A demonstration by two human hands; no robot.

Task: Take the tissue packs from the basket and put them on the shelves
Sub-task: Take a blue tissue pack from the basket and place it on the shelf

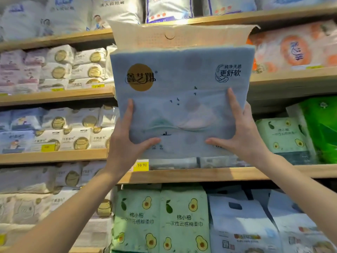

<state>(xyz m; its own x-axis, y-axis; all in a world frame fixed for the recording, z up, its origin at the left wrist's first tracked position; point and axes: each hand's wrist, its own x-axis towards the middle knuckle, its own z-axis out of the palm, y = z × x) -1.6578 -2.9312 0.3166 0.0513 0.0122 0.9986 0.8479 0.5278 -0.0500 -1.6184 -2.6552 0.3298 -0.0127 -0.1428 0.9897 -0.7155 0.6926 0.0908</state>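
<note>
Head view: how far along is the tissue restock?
Done: the shelves hold many packs, but which came from the basket cannot be told. In hand: left hand and right hand grip one blue tissue pack, raised in front of the shelf with the yellow price tag. Left: this pack is not yet set down; the basket is out of view, so the remaining count is unknown.

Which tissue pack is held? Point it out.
The pale blue pack with the gold circle: left hand and right hand grip it; the others sit on shelves.
</note>
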